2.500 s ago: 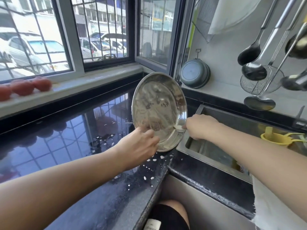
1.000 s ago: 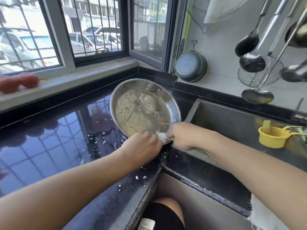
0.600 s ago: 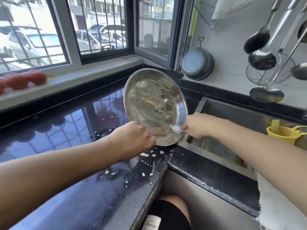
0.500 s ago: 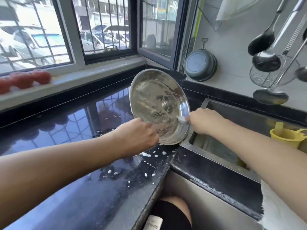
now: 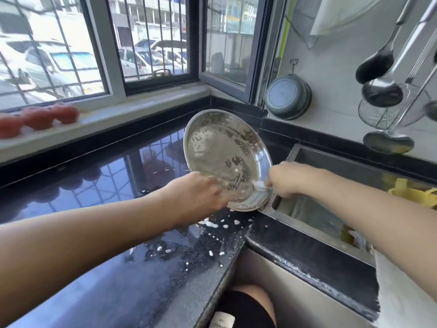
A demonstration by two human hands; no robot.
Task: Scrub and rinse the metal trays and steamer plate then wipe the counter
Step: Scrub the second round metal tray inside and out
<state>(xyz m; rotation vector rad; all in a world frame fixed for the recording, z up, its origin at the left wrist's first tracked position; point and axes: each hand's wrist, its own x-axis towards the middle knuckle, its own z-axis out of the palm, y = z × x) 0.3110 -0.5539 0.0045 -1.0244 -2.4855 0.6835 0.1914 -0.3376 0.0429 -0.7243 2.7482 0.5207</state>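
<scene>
A round metal tray [image 5: 220, 150] stands tilted on its lower rim at the corner where the black counter [image 5: 99, 200] meets the sink [image 5: 305, 207]. Soapy streaks cover its inside. My left hand [image 5: 196, 195] grips the tray's lower left rim. My right hand [image 5: 286, 178] holds a small white sudsy scrubber [image 5: 258, 185] against the tray's lower right inside edge. White foam drops [image 5: 212, 224] lie on the counter under the tray.
Three tomatoes [image 5: 37, 118] sit on the windowsill at the left. A dark pan [image 5: 287, 97] hangs on the wall by the window. Ladles and a wire skimmer [image 5: 387, 110] hang at the right. A yellow scoop [image 5: 412, 192] sits in the sink.
The tray, lying flatter a second ago, has tipped up steeper. My right hand with the scrubber has slid along the lower right rim. My left hand keeps its grip.
</scene>
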